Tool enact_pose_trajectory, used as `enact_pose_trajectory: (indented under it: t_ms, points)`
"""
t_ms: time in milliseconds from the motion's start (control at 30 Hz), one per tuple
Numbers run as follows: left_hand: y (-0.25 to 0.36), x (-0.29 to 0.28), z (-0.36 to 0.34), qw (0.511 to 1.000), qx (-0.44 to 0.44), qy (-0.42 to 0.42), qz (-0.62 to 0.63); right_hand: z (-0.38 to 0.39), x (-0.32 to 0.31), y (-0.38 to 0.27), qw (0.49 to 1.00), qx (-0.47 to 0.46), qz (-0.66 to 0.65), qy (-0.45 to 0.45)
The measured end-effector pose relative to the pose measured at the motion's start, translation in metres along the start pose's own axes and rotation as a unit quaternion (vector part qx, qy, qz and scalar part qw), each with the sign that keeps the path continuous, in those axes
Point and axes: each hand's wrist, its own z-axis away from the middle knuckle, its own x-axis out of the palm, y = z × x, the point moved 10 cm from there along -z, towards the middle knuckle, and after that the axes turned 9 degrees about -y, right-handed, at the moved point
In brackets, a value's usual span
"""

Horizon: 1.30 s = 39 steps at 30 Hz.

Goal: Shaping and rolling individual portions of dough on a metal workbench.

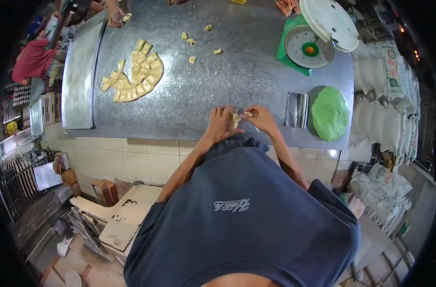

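Note:
At the near edge of the metal table (189, 126), my left hand (220, 125) curls around a piece of pale yellow dough (235, 120). Close beside it on the right, my right hand (261, 118) pinches something small and pale against its fingertips, too small to name. Right of my hands lies a shiny metal dough scraper (297, 110), next to a smooth lump of green dough (329, 114). To the left, many cut pieces of yellow dough (140, 76) sit joined in a curved cluster. Several small dough scraps (192, 60) are scattered across the middle.
A green dial scale (294, 62) with a white lid (330, 21) stands at the far right. Metal trays (81, 76) line the table's left end. Another person's hand (114, 14) holds dough at the far left. Stacked white sacks (382, 119) stand beyond the right end.

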Motion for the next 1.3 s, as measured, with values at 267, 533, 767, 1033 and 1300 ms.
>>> enact_pose_trajectory:
  t_ms: [267,533,767,1033,1300]
  points:
    - [-0.011,0.017,-0.002,1.000,-0.015,-0.015,-0.015,-0.013,0.036,0.026,0.996,-0.011,0.092,0.000]
    - [-0.032,0.048,-0.003,0.990,-0.048,-0.007,-0.136,0.014,0.012,-0.051,0.972,-0.014,-0.224,-0.072]
    - [-0.023,0.038,-0.005,0.994,-0.003,-0.020,-0.107,0.082,-0.106,-0.309,0.913,-0.347,-0.176,0.121]
    - [-0.018,-0.019,0.026,0.996,-0.048,0.004,0.069,0.070,-0.060,-0.377,0.788,-0.553,-0.111,0.247]
    - [-0.043,-0.071,0.064,0.985,-0.066,0.146,0.059,-0.081,0.059,-0.131,0.949,-0.240,0.179,0.094]
